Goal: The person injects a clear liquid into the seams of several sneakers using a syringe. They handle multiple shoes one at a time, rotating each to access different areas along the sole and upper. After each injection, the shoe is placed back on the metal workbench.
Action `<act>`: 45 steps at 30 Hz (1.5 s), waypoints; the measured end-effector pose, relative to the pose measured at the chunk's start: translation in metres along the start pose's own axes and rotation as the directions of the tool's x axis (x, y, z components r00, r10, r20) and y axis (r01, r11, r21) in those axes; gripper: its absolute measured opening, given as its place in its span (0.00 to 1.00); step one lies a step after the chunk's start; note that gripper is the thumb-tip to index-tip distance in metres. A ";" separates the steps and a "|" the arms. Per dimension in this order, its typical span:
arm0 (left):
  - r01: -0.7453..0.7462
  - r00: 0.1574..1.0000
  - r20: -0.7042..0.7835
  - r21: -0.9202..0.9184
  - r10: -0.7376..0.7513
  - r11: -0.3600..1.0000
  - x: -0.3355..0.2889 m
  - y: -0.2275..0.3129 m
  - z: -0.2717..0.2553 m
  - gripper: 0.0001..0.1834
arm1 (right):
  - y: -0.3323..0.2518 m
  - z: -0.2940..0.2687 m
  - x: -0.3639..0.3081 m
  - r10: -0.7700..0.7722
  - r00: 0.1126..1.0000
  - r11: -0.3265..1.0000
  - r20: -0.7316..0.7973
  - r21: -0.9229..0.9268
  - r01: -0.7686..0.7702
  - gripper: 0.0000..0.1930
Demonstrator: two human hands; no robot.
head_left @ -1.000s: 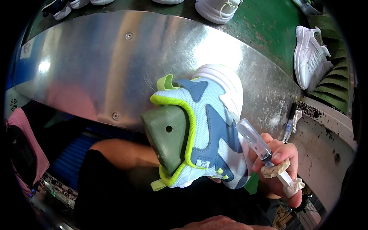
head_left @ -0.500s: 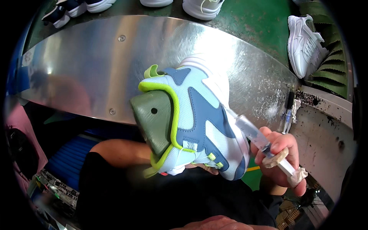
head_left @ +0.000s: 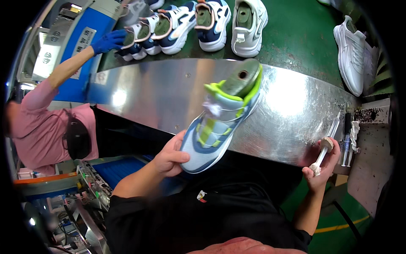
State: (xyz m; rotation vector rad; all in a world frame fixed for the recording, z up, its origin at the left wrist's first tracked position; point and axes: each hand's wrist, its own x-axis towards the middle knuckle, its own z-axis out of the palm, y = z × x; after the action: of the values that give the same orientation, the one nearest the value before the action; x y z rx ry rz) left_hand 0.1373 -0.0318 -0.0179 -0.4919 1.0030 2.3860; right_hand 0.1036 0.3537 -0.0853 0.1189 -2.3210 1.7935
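My left hand is closed on the toe of a light blue and grey-blue sneaker with lime-green trim. A green shoe last fills the sneaker's opening. The sneaker is held over the near edge of the metal table, its toe toward me and its heel pointing away. At the right, my right hand grips a clear syringe with a wrapped collar and a wrapped plunger end. The syringe's tip points up and away, well apart from the sneaker.
A metal tabletop curves across the middle. Beyond it, several sneakers on lasts, one a white sneaker, line a green surface. More white shoes stand far right. Syringes lie beside a right-hand ledge. A co-worker's blue-gloved hand touches shoes at left.
The sneaker has turned from its side to show its top, toe toward me. My right hand and the syringe have moved right, away from the shoe. The co-worker's gloved hand has come into view.
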 end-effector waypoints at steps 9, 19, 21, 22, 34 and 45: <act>-0.159 0.972 0.215 0.304 0.095 0.939 0.210 0.037 0.096 0.24 | -0.009 -0.001 0.020 -0.338 0.936 0.858 0.098 -0.376 0.349 0.48; -0.272 0.956 0.288 0.788 0.060 0.552 0.328 -0.002 0.189 0.24 | -0.015 -0.004 0.024 -0.328 0.937 0.833 0.120 -0.431 0.347 0.46; -0.379 0.917 0.386 0.770 0.098 0.513 0.296 -0.001 0.169 0.17 | -0.013 -0.006 0.026 -0.349 0.929 0.822 0.123 -0.435 0.367 0.45; -0.406 0.903 0.416 0.746 0.108 0.528 0.277 0.000 0.153 0.14 | -0.014 -0.008 0.027 -0.355 0.927 0.818 0.119 -0.440 0.370 0.45; -0.547 0.656 0.306 0.822 0.690 0.156 0.278 0.083 0.058 0.54 | -0.022 -0.004 0.019 -0.338 0.934 0.836 0.115 -0.419 0.354 0.45; -0.444 0.884 0.158 0.577 0.440 0.685 0.194 0.114 0.046 0.39 | -0.023 -0.013 -0.042 0.023 0.994 0.997 0.105 0.064 -0.030 0.52</act>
State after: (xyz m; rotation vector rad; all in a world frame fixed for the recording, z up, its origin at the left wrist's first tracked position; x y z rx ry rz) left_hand -0.0911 -0.0075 -0.0217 0.0141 1.9691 2.2463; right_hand 0.1501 0.3577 -0.0694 0.1968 -2.3439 1.9207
